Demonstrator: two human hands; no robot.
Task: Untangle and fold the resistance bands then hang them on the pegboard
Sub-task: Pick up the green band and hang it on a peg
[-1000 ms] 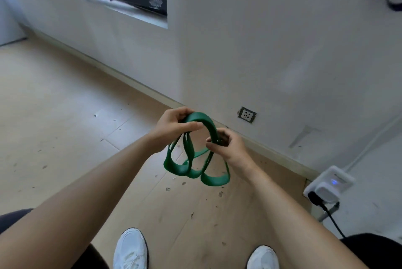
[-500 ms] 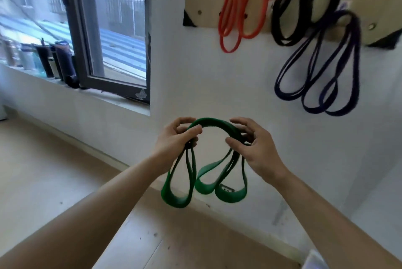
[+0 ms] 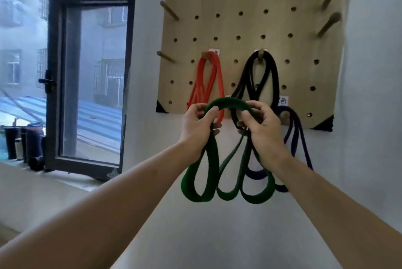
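White wall carries a wooden pegboard (image 3: 239,18) beside a dark-framed window (image 3: 87,81). Both hands hold the green resistance band (image 3: 228,103) up in front of the board's lower edge. The left hand (image 3: 196,129) grips one gathered bundle of strands and the right hand (image 3: 264,129) curls round the other. A short arch spans between them and three loops hang below, likely so the arch can slip over a peg. An orange band (image 3: 214,77), a black band (image 3: 275,77) and a purple band (image 3: 302,138) already hang, so a free peg (image 3: 165,56) at the left looks a likely target.
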